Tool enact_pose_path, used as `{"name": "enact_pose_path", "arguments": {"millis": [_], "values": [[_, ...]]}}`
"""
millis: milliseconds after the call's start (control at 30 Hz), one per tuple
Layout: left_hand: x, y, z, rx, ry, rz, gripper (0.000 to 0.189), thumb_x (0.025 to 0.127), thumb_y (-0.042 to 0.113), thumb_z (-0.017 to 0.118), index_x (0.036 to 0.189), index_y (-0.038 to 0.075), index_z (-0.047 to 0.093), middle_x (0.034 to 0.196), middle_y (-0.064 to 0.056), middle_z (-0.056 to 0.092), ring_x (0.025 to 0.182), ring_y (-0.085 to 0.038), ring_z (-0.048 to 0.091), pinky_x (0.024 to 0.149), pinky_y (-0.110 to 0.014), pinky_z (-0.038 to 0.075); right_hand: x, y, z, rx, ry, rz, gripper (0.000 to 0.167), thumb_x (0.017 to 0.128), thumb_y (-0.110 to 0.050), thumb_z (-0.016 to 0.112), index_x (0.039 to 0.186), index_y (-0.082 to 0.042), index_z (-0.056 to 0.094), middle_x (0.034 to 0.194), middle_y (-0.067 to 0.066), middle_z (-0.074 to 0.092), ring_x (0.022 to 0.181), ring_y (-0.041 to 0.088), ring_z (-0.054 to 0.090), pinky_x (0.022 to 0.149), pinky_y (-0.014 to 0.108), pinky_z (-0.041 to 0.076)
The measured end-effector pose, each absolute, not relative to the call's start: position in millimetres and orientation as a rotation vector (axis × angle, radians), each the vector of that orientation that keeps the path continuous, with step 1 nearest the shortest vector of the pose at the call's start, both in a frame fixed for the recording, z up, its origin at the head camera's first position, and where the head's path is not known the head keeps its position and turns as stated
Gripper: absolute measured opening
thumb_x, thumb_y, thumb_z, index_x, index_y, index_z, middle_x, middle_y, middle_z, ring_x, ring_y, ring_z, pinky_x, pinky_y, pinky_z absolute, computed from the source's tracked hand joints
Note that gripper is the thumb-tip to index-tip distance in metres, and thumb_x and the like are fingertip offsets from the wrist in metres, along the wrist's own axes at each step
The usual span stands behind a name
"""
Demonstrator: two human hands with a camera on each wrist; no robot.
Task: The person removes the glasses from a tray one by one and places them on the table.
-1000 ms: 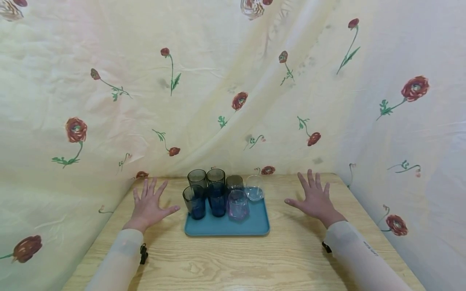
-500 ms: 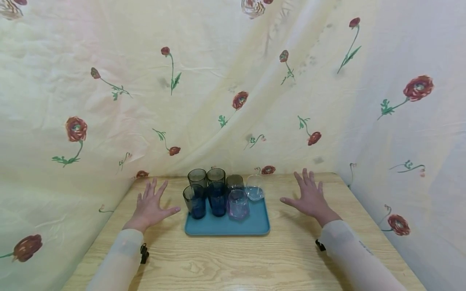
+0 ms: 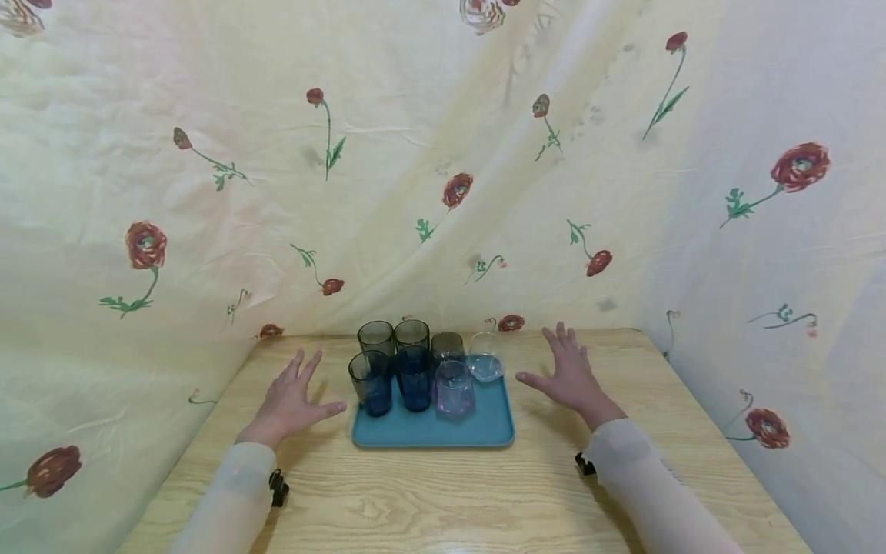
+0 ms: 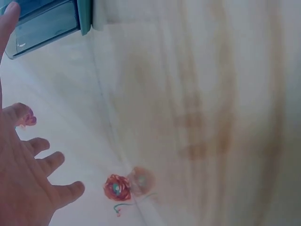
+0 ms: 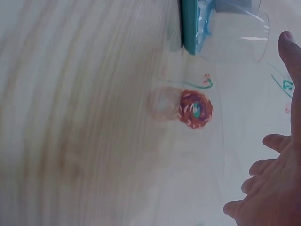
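Observation:
On a blue rectangular tray (image 3: 484, 427) stand several drinking glasses, all upright. Tall dark tumblers fill its left half, among them a front-left tumbler (image 3: 371, 388) and another dark tumbler (image 3: 415, 385) beside it. To their right are a pinkish clear glass (image 3: 454, 391), a brownish glass (image 3: 447, 346) and a clear glass (image 3: 486, 360) at the back right corner. My left hand (image 3: 287, 400) is left of the tray, fingers spread, touching no glass. My right hand (image 3: 571, 377) is right of the tray, fingers spread too, nearest the clear glass, which also shows in the right wrist view (image 5: 235, 35).
The tray rests on a light wooden table (image 3: 415, 500). A pale flowered cloth (image 3: 388, 192) hangs behind the table and along both sides. Each sleeve has a small black clip, such as the clip (image 3: 278, 488) on the left.
My right hand has moved left, closer to the tray. The left hand has turned slightly and shifted a little toward the tray. Tray and glasses stay where they were.

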State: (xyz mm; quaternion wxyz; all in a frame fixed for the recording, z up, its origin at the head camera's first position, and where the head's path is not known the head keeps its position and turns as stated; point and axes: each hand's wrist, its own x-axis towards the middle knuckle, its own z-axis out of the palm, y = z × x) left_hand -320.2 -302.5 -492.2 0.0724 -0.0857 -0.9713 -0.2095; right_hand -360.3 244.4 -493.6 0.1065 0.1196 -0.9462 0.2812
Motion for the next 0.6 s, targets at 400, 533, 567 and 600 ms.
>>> {"name": "enact_pose_path", "arguments": {"millis": [400,533,567,600], "values": [[-307.4,-294.7,-493.7,-0.238,-3.030,-0.817,0.117,0.086,0.068,0.076,0.170,0.018,0.011,0.170,-0.029,0.011,0.150,-0.060,0.018,0.108,-0.080,0.031,-367.9,218.8,-499.5,0.368,-2.745,1.054,0.111,0.089,-0.056,0.080,0.166,-0.004,0.021,0.173,0.025,0.003,0.158,0.048,0.001,0.120,0.074,0.009],[-302.8,-288.9,-493.7,-0.252,-3.057,-0.863,0.114,0.088,0.065,0.076,0.169,0.014,0.015,0.167,-0.033,0.016,0.148,-0.060,0.023,0.108,-0.079,0.033,-369.8,210.6,-500.6,0.369,-2.744,1.129,0.109,0.090,-0.052,0.081,0.167,-0.005,0.020,0.173,0.024,0.003,0.157,0.049,0.005,0.120,0.072,0.016],[-301.9,-287.3,-493.7,-0.252,-3.060,-0.869,0.114,0.087,0.065,0.076,0.169,0.013,0.017,0.166,-0.033,0.018,0.147,-0.060,0.025,0.108,-0.078,0.034,-370.0,208.6,-500.5,0.369,-2.741,1.144,0.109,0.090,-0.052,0.081,0.167,-0.006,0.019,0.173,0.024,0.004,0.157,0.049,0.006,0.120,0.072,0.018],[-301.1,-285.9,-493.7,-0.251,-3.062,-0.881,0.113,0.087,0.065,0.077,0.168,0.013,0.018,0.165,-0.034,0.020,0.147,-0.060,0.026,0.108,-0.078,0.034,-370.4,206.9,-500.8,0.366,-2.739,1.155,0.109,0.089,-0.053,0.082,0.167,-0.007,0.019,0.173,0.023,0.004,0.157,0.048,0.008,0.121,0.070,0.019]]}}
